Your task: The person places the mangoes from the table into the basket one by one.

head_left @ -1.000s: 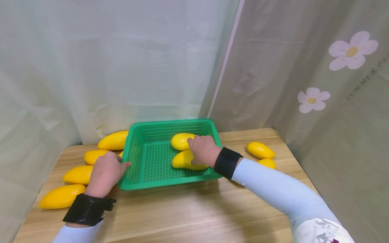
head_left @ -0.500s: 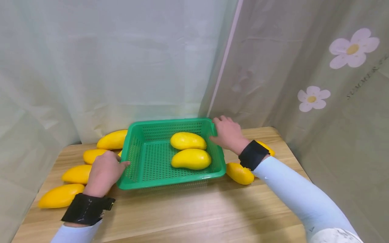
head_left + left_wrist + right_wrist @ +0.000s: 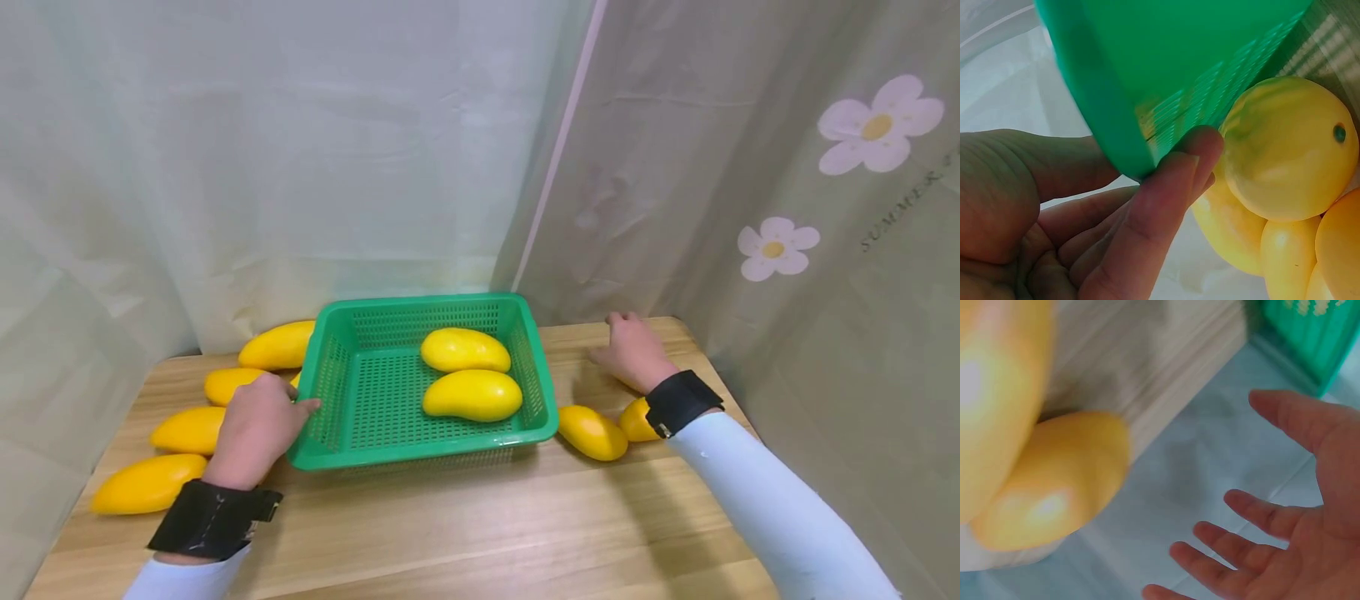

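The green plastic basket (image 3: 420, 451) stands mid-table with two yellow mangoes lying side by side in its right half, a rear mango (image 3: 465, 350) and a front mango (image 3: 472, 396). My left hand (image 3: 253, 429) pinches the basket's left rim between thumb and fingers, plain in the left wrist view. My right hand (image 3: 639, 354) hovers over the table's right back part, holding nothing; its fingers are spread and relaxed in the right wrist view. Below it, a mango (image 3: 1054, 481) lies near a closer one (image 3: 997, 394). In the head view this hand mostly hides one mango.
Left of the basket several more mangoes lie on the wooden table, among them a front-left mango (image 3: 150, 485) and a back one (image 3: 277, 346). Another mango (image 3: 592, 433) sits by the basket's right front corner, beside a second (image 3: 636, 421). A curtain (image 3: 360, 167) hangs behind.
My right hand has let go of the front mango in the basket, risen over the right rim and moved right above the loose mangoes. The left hand stays on the rim.
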Demonstrator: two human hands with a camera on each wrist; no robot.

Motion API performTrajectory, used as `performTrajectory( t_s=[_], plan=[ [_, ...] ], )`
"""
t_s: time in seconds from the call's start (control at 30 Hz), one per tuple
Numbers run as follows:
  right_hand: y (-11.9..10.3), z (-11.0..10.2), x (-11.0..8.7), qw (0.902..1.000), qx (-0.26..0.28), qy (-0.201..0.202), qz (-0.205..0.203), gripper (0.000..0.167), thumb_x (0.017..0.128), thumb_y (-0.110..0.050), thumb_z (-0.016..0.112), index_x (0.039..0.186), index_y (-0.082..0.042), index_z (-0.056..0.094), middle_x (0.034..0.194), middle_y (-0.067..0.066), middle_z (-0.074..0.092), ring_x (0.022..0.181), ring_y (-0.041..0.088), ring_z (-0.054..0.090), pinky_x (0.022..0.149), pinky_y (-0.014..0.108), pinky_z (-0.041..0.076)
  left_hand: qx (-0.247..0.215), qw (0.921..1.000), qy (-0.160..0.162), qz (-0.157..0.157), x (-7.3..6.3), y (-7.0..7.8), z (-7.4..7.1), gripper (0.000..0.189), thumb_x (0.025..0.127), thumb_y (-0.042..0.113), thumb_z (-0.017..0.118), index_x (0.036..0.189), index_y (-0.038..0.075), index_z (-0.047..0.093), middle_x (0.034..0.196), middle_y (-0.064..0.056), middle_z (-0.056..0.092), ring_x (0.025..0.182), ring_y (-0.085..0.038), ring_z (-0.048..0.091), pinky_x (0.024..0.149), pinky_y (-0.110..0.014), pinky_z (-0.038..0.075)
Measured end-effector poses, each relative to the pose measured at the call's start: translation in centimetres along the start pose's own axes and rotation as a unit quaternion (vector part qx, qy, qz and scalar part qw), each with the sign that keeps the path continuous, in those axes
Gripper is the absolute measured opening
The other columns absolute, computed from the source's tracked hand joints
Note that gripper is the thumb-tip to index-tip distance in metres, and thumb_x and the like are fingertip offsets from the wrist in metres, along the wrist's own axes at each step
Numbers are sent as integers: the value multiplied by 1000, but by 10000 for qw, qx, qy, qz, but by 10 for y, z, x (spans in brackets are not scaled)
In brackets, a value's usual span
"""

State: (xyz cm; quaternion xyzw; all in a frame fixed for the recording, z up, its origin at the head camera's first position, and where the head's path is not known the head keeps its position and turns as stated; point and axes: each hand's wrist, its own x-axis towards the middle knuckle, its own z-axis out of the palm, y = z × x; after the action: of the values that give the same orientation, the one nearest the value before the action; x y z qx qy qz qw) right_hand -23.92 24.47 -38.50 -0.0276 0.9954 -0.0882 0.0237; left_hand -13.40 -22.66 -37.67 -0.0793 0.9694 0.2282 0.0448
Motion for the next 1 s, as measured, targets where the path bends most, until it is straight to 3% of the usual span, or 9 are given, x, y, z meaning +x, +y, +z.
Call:
performTrajectory(
  t_s=[0.13,0.3,0.47,0.67,1.0],
  plan=[
    [18,0,-5,9985,-97,-414,357,77,79,-43,66,135,3,39,132,30,42,115,45,45,94,62,38,24,10000,25,-23,0,0,-1,37,86,29,66,90,-8,65,58,-8,52,51,-20,47,46,-28,34],
    [34,3,-10,9938,-245,-838,685,83,80,-50,62,140,-1,34,134,30,38,115,46,44,85,67,38,51,10000,63,-14,0,0,-2,37,85,29,67,90,-8,65,58,-8,52,52,-21,47,47,-27,34],
    [43,5,-12,9924,-351,-1017,601,90,77,-54,66,139,2,33,131,32,41,109,45,47,86,60,42,53,9999,95,27,0,-1,-1,36,85,28,67,89,-8,65,58,-8,52,51,-21,48,46,-27,34],
    [51,9,-12,9917,-209,-1148,532,91,69,-47,75,135,4,38,121,31,48,98,39,49,85,52,43,34,9999,143,82,1,-1,0,37,85,27,67,92,-9,65,60,-9,53,52,-21,48,47,-27,35],
    [59,13,-9,9874,44,-1454,627,92,64,-41,81,133,4,40,117,26,54,93,36,51,82,49,44,-18,9999,140,53,1,0,0,36,85,26,67,90,-9,65,59,-9,53,51,-21,48,47,-27,35]
  ],
)
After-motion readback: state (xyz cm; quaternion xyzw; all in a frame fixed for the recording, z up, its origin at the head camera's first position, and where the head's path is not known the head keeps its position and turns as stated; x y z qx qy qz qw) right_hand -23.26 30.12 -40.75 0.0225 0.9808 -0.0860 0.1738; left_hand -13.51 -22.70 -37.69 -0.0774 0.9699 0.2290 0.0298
